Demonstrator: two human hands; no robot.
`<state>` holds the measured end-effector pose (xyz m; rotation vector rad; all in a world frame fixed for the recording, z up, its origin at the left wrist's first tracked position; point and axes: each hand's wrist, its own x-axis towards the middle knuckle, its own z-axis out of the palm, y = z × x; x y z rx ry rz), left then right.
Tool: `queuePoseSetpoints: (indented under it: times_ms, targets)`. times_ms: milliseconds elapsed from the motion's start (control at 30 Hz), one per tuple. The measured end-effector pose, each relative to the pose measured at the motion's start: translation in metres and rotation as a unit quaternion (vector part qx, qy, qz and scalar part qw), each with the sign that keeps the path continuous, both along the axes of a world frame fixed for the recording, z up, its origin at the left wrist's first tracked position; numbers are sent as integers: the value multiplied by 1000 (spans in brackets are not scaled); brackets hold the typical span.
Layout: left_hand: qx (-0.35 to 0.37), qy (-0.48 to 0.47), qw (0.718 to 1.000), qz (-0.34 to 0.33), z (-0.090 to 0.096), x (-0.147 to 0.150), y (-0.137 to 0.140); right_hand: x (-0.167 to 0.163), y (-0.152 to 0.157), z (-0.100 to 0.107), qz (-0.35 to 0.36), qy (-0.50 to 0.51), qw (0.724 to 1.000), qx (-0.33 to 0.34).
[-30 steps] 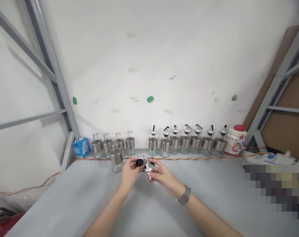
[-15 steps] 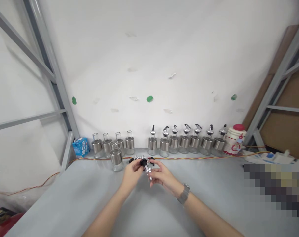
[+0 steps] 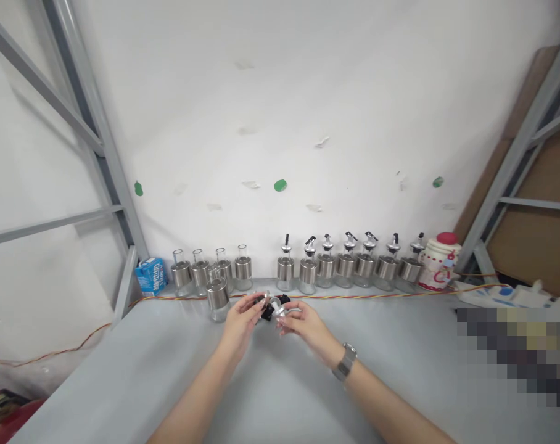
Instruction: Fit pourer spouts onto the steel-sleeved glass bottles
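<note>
Just above the table, my right hand [image 3: 305, 324] pinches a silver pour spout [image 3: 279, 312] between thumb and fingers; a watch is on that wrist. My left hand [image 3: 240, 320] is closed at the left of it, its fingertips on a black and silver spout part [image 3: 267, 310]. Blur and overlap hide whether the two pieces are joined. Behind my fingers lie more black and silver spouts [image 3: 284, 299], partly covered. Nearest to my left hand stands an uncapped glass bottle [image 3: 218, 295] with a steel sleeve.
Several open bottles [image 3: 182, 271] stand at the back left beside a blue drink carton [image 3: 151, 276]. A row of bottles with spouts fitted [image 3: 345, 266] lines the wall at right, ending at a white jar with a red lid [image 3: 440, 262]. A twisted wire [image 3: 354, 296] crosses the table's back.
My left hand has shifted slightly left and its grip has changed. The black stopper end that pointed up between my hands no longer shows there. My right hand has barely moved.
</note>
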<state>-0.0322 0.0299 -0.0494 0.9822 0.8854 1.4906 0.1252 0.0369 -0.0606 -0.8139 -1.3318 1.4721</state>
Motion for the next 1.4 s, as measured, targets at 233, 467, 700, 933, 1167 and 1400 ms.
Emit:
queuePoseSetpoints:
  times_ms: [233, 467, 700, 933, 1167, 1400]
  targets:
    - [33, 112, 993, 16, 3, 7, -2, 11, 3, 5, -46, -100, 989, 96]
    - [57, 165, 984, -30, 9, 5, -4, 19, 0, 12, -82, -262, 932, 237]
    - [28, 201, 973, -105, 6, 2, -4, 26, 0, 16, -77, -391, 848, 349]
    - [22, 228, 967, -108, 4, -1, -4, 24, -4, 18, -67, -432, 818, 373]
    - [28, 233, 965, -119, 4, -4, -1, 27, -3, 20, 7, -339, 915, 217]
    - [52, 227, 964, -131, 12, -4, -4, 27, 1, 25, 96, -131, 985, 66]
